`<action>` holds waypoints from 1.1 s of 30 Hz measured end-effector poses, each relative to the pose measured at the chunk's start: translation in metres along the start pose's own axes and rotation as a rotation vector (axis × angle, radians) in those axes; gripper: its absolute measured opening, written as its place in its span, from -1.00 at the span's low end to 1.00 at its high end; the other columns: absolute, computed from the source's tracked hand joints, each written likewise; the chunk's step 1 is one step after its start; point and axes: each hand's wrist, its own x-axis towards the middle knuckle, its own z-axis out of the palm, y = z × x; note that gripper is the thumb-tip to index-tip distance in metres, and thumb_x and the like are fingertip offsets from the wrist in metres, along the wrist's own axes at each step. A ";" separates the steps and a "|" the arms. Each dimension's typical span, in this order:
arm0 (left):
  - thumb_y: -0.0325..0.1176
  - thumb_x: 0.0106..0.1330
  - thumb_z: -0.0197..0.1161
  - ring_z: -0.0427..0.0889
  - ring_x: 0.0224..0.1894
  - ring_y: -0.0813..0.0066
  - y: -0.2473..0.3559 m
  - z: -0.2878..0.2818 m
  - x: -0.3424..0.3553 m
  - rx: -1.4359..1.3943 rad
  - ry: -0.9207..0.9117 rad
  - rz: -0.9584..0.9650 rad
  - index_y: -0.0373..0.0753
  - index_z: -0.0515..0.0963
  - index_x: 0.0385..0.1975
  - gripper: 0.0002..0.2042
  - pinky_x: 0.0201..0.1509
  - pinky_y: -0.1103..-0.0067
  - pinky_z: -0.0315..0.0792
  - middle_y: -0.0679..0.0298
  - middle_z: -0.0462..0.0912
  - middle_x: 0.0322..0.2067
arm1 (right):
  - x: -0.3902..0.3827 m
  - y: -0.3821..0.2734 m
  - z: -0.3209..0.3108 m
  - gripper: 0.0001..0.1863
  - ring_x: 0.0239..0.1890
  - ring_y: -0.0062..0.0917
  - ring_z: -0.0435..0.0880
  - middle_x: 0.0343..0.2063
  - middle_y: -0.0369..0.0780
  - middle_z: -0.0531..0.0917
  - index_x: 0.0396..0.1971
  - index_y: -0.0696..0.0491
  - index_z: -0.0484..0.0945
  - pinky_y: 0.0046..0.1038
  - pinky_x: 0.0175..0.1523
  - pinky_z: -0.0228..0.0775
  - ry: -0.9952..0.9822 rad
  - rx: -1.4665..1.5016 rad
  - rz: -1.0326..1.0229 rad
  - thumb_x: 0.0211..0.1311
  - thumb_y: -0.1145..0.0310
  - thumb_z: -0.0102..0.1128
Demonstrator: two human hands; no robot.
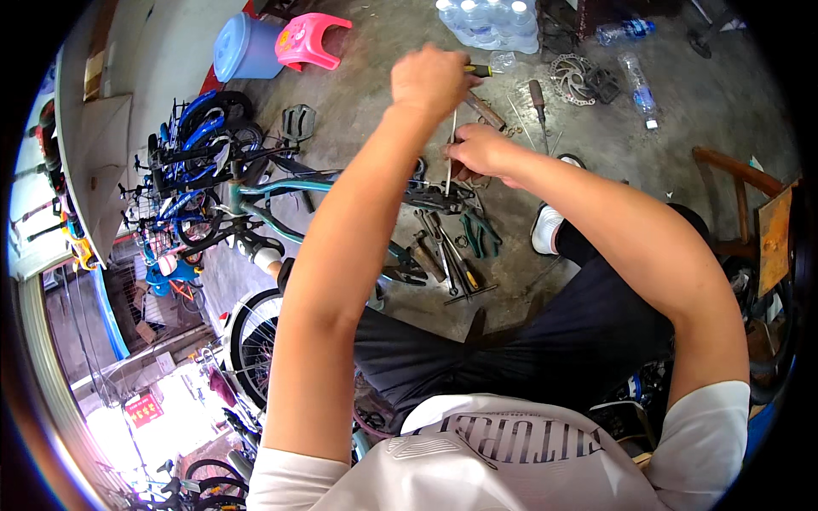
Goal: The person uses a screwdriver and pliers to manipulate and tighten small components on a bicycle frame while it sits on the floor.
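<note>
My left hand (430, 83) is closed in a fist, slightly blurred, with a yellow-and-black tool handle (480, 71) showing at its right side. Below that fist runs a thin metal rod (453, 128), pointing down to dark bicycle parts (434, 200) by the teal bike frame (281, 189). Whether rod and handle are one tool, I cannot tell. The fingers of my right hand (481, 152) are pinched round the rod lower down. Close by on the floor lie a dark-handled screwdriver (538, 100), green-handled pliers (481, 234) and several wrenches (441, 247).
A chainring (573, 79) lies at the upper right, near plastic bottles (639, 91) and a water pack (488, 24). At the upper left are a pink stool (312, 41), a blue bucket (244, 48) and a loose pedal (298, 123). Several bikes (200, 140) stand left; a wooden chair (737, 175) is right.
</note>
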 end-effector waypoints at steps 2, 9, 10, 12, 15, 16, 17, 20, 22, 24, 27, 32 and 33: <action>0.21 0.28 0.33 0.80 -0.23 0.07 0.022 -0.010 -0.001 0.185 0.036 -0.013 -0.10 0.73 -0.24 -0.55 -0.22 0.27 0.64 0.06 0.78 -0.28 | 0.004 0.004 0.007 -0.74 -0.48 -0.46 0.67 -0.41 -0.17 0.70 -0.06 0.20 0.57 -0.40 -0.37 0.48 0.069 -0.017 -0.060 0.45 0.31 0.13; -0.02 0.55 0.07 0.79 -0.36 0.24 0.004 0.038 -0.001 -0.946 0.126 -0.418 -0.33 0.61 -0.22 -0.58 -0.21 0.28 0.68 0.11 0.72 -0.42 | -0.003 -0.001 0.005 -0.71 -0.47 -0.52 0.66 -0.39 -0.22 0.67 -0.07 0.21 0.56 -0.42 -0.32 0.49 0.056 -0.051 -0.014 0.46 0.26 0.17; -0.14 0.59 -0.06 0.74 -0.43 0.32 0.001 0.044 -0.002 -1.639 0.044 -0.694 -0.37 0.52 -0.12 -0.63 -0.25 0.26 0.71 0.21 0.63 -0.49 | -0.007 -0.004 0.004 -0.69 -0.47 -0.55 0.65 -0.38 -0.24 0.65 -0.11 0.21 0.58 -0.43 -0.29 0.49 0.053 -0.068 -0.015 0.48 0.22 0.17; -0.12 0.62 -0.15 0.76 -0.37 0.30 -0.021 0.055 0.005 -1.976 -0.063 -0.833 -0.40 0.46 -0.07 -0.59 -0.22 0.22 0.70 0.24 0.63 -0.49 | -0.014 -0.012 0.011 -0.69 -0.47 -0.53 0.66 -0.38 -0.22 0.67 -0.14 0.23 0.58 -0.42 -0.28 0.48 0.044 -0.086 -0.068 0.48 0.23 0.16; 0.05 0.58 -0.07 0.80 -0.19 0.23 -0.010 0.038 0.007 -1.430 -0.131 -0.819 -0.38 0.57 -0.10 -0.48 -0.19 0.25 0.68 0.07 0.73 -0.31 | -0.016 -0.015 0.007 -0.66 -0.44 -0.48 0.69 -0.36 -0.15 0.71 -0.17 0.26 0.58 -0.37 -0.25 0.50 0.072 -0.139 -0.080 0.47 0.21 0.17; 0.13 0.55 -0.03 0.81 -0.15 0.20 0.000 0.022 0.007 -1.203 -0.130 -0.794 -0.37 0.62 -0.10 -0.43 -0.20 0.27 0.67 -0.01 0.76 -0.24 | -0.008 -0.007 0.004 -0.66 -0.43 -0.45 0.70 -0.37 -0.13 0.73 -0.19 0.25 0.60 -0.33 -0.24 0.50 0.103 -0.187 -0.096 0.44 0.20 0.18; 0.18 0.51 0.00 0.80 -0.11 0.15 0.001 0.009 0.004 -0.860 -0.088 -0.714 -0.37 0.65 -0.11 -0.39 -0.16 0.27 0.66 -0.04 0.76 -0.19 | -0.003 -0.004 0.005 -0.66 -0.42 -0.41 0.72 -0.38 -0.11 0.74 -0.21 0.24 0.61 -0.30 -0.23 0.51 0.119 -0.237 -0.118 0.42 0.19 0.20; 0.36 0.34 0.12 0.76 -0.01 -0.05 0.001 -0.015 0.001 -0.222 -0.046 -0.485 -0.36 0.74 -0.14 -0.26 0.00 0.26 0.63 -0.11 0.76 -0.09 | -0.001 -0.004 0.006 -0.65 -0.41 -0.41 0.73 -0.37 -0.11 0.75 -0.23 0.24 0.63 -0.30 -0.23 0.51 0.087 -0.210 -0.055 0.41 0.18 0.21; 0.33 0.33 0.17 0.76 -0.01 -0.04 0.010 -0.023 0.004 -0.170 -0.099 -0.388 -0.37 0.73 -0.16 -0.29 -0.01 0.26 0.63 -0.09 0.76 -0.10 | -0.002 -0.001 0.008 -0.64 -0.44 -0.41 0.72 -0.41 -0.12 0.75 -0.22 0.24 0.64 -0.31 -0.25 0.51 0.135 -0.265 -0.099 0.41 0.18 0.20; 0.30 0.33 0.21 0.77 -0.03 -0.03 0.006 -0.020 0.006 -0.166 -0.108 -0.315 -0.37 0.73 -0.18 -0.32 -0.04 0.26 0.63 -0.07 0.77 -0.12 | -0.006 -0.005 0.010 -0.64 -0.45 -0.40 0.72 -0.44 -0.13 0.74 -0.23 0.23 0.65 -0.30 -0.26 0.51 0.147 -0.274 -0.111 0.40 0.17 0.20; 0.22 0.35 0.23 0.78 -0.11 -0.01 -0.016 0.003 0.018 -0.460 -0.146 -0.253 -0.37 0.73 -0.21 -0.39 -0.10 0.28 0.63 -0.06 0.78 -0.17 | -0.007 -0.008 0.007 -0.63 -0.45 -0.39 0.72 -0.46 -0.13 0.74 -0.27 0.23 0.67 -0.26 -0.25 0.51 0.119 -0.207 -0.089 0.36 0.16 0.21; -0.07 0.32 0.28 0.77 -0.19 0.13 -0.015 -0.020 0.029 -0.456 -0.408 -0.247 -0.31 0.74 -0.27 -0.64 -0.16 0.33 0.63 0.06 0.79 -0.19 | -0.001 0.000 0.008 -0.61 -0.37 -0.37 0.75 -0.43 -0.13 0.75 -0.31 0.24 0.67 -0.25 -0.19 0.52 0.094 -0.249 -0.145 0.30 0.13 0.20; -0.11 0.29 0.30 0.77 -0.19 0.14 -0.001 -0.027 0.036 -0.197 -0.447 -0.209 -0.31 0.73 -0.28 -0.67 -0.15 0.34 0.64 0.07 0.78 -0.18 | 0.004 0.006 0.005 -0.60 -0.35 -0.38 0.75 -0.42 -0.13 0.76 -0.28 0.24 0.66 -0.26 -0.18 0.52 0.092 -0.289 -0.164 0.30 0.12 0.19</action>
